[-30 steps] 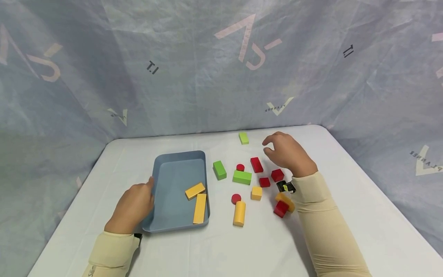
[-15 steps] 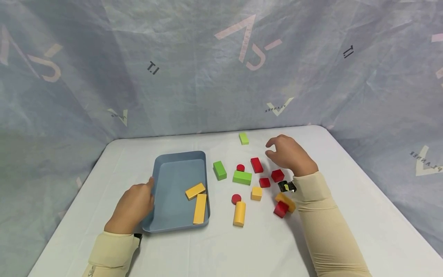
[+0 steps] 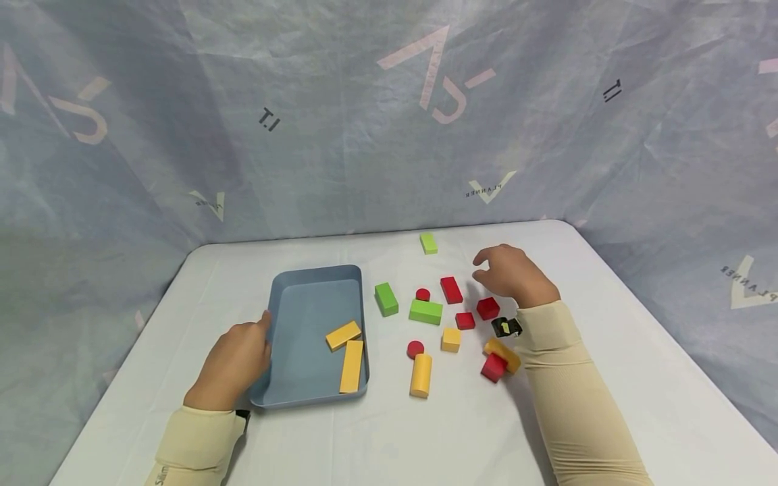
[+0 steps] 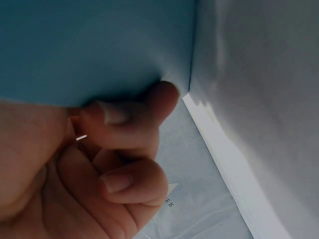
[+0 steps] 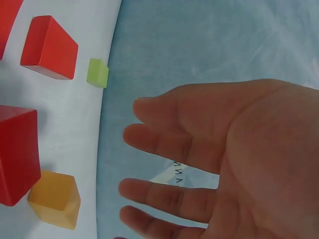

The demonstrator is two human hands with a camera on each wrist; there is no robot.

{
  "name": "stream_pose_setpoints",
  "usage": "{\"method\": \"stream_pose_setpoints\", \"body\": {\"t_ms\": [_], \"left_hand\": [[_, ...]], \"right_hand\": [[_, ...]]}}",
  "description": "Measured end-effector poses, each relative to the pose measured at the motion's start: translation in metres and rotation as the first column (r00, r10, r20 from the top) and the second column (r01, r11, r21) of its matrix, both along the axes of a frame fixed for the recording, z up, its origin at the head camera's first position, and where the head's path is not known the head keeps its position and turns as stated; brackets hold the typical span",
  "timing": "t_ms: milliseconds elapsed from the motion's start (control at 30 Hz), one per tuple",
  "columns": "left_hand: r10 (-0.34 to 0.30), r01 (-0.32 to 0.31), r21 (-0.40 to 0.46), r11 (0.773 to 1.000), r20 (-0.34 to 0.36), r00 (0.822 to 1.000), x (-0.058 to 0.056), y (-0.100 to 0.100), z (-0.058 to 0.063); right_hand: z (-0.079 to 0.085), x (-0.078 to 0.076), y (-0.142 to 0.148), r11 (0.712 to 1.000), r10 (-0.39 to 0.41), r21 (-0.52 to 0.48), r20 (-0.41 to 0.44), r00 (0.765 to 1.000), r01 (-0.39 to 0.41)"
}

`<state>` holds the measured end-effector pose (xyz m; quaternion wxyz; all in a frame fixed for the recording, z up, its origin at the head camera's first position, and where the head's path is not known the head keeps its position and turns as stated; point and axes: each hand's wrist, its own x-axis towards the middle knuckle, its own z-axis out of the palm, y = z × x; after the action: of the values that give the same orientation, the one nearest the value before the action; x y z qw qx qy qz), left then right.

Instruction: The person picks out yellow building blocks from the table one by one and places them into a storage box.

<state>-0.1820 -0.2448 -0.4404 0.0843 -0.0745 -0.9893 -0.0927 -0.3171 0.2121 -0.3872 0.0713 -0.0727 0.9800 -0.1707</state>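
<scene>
In the head view, my left hand grips the left rim of a blue-grey tray. Its curled fingers lie against the tray's outer wall in the left wrist view. Two yellow rectangular blocks are inside the tray, near its right wall. On the right, my right hand hovers over the table, holding nothing, its fingers apart. Nearest it are a red rectangular block and a dark red block. In the right wrist view, a yellow block shows beyond the big red block.
Between tray and right hand lie green blocks, red discs, a yellow cube and a yellow cylinder. A red cube sits by the right sleeve against a yellow piece. A lime block is near the back edge.
My right hand has drifted slightly right and toward me, still holding nothing. My left hand, the tray and the blocks stay in place.
</scene>
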Motion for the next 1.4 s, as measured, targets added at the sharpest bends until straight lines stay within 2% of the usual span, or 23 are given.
{"method": "stream_pose_setpoints", "body": {"t_ms": [533, 700, 933, 1400], "left_hand": [[-0.005, 0.005, -0.005, 1.0, -0.012, 1.0, 0.0011, 0.0008, 0.0007], [-0.005, 0.005, -0.005, 1.0, -0.017, 1.0, 0.002, 0.0015, 0.0011], [0.019, -0.019, 0.009, 1.0, 0.012, 1.0, 0.0011, 0.0017, 0.0002], [0.015, -0.015, 0.003, 1.0, -0.005, 1.0, 0.0018, 0.0021, 0.0007]], "right_hand": [[0.0, -0.0006, 0.0032, 0.999, -0.019, 0.028, 0.065, 0.998, 0.017], [-0.0006, -0.0011, 0.0043, 0.999, -0.021, 0.051, 0.067, 0.998, 0.018], [-0.0009, -0.0001, 0.0049, 0.998, -0.033, 0.052, 0.073, 0.997, 0.029], [-0.0006, 0.0004, 0.0085, 0.998, -0.036, 0.05, 0.108, 0.993, 0.031]]}}
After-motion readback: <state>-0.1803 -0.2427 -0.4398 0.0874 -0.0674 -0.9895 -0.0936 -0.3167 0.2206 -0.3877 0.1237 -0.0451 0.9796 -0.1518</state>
